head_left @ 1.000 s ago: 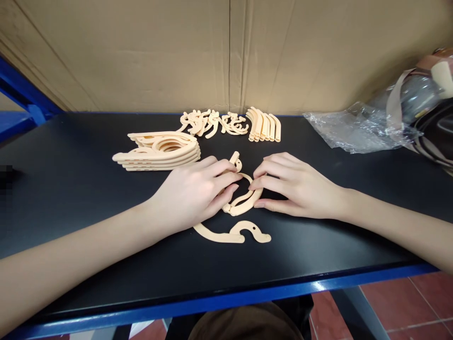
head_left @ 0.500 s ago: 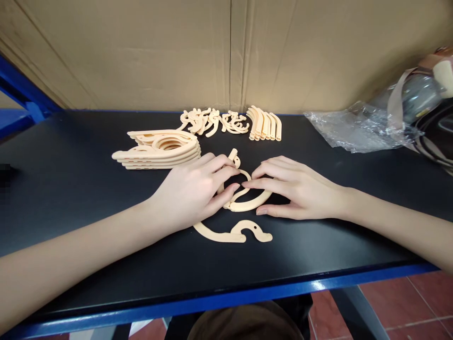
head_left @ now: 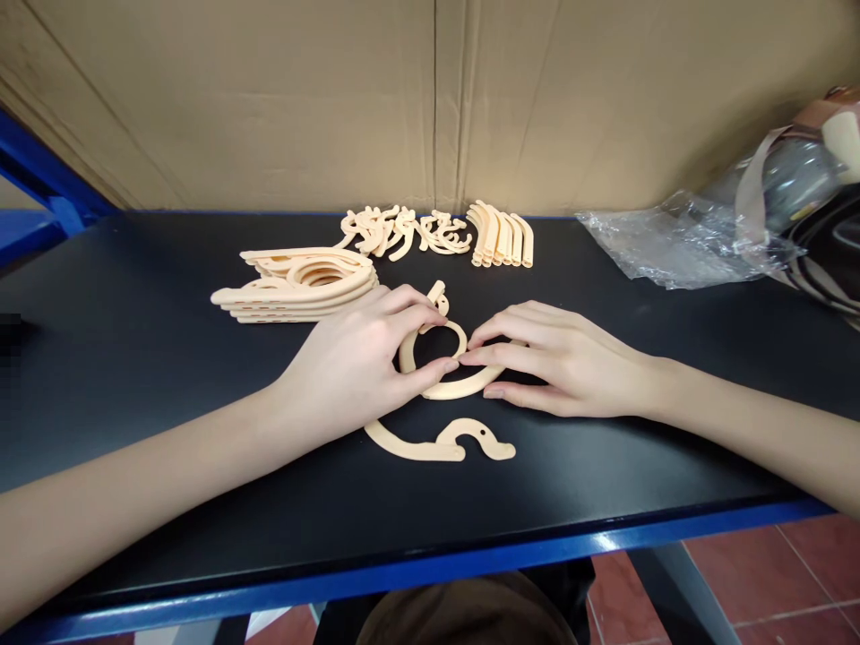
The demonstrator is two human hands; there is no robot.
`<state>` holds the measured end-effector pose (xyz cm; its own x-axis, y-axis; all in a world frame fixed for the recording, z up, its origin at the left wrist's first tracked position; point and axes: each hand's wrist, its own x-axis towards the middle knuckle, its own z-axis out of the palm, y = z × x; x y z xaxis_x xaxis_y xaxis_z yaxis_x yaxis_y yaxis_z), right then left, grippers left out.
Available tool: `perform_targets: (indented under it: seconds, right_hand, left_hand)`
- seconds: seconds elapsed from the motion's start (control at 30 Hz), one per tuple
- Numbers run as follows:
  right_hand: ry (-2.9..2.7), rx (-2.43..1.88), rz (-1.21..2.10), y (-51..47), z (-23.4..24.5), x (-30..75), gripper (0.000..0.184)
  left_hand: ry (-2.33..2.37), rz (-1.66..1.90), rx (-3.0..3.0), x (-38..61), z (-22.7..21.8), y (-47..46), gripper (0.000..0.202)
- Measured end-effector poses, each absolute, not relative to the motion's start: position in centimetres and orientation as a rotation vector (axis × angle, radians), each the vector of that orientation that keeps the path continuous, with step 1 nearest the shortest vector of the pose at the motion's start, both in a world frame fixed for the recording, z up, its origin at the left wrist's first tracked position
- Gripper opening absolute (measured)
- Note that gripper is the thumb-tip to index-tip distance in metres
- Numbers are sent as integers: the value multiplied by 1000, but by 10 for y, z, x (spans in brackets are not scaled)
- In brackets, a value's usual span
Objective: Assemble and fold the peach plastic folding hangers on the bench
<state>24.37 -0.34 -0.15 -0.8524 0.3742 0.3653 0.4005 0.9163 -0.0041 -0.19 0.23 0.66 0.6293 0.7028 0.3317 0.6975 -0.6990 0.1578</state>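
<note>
Assembly of cream, curved, plastic-looking pieces (head_left: 462,388) lies on the smooth black tabletop (head_left: 605,466). Left hand (head_left: 366,345), part-closed, grips its left side; right hand (head_left: 554,358), loosely curled, holds its right. Apparent step: aligning pieces; next move calls for steady pressure.

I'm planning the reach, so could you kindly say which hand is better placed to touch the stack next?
Probably the left hand: it lies beside the stack, while the right hand is across the curved piece.

Covered and cropped
The left hand (head_left: 363,349) hides parts of the upper piece (head_left: 460,389) and lower piece (head_left: 417,449); the right edge crops what may be a bag (head_left: 830,235).
</note>
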Motion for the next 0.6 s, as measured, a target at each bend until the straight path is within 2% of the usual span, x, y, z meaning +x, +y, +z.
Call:
perform_targets:
  seconds: [0.2, 0.43, 0.6]
  right_hand:
    - [-2647, -491, -325, -16, 3, 237, 20]
    - [-2738, -301, -309, -33, 5, 228, 39]
    - [-2727, -345, -311, -30, 5, 229, 22]
  left_hand:
    - [1245, 578, 2779, 0, 8, 0, 34]
    - [1283, 558, 2755, -1, 8, 0, 34]
    - [1271, 566, 2751, -2, 6, 1, 32]
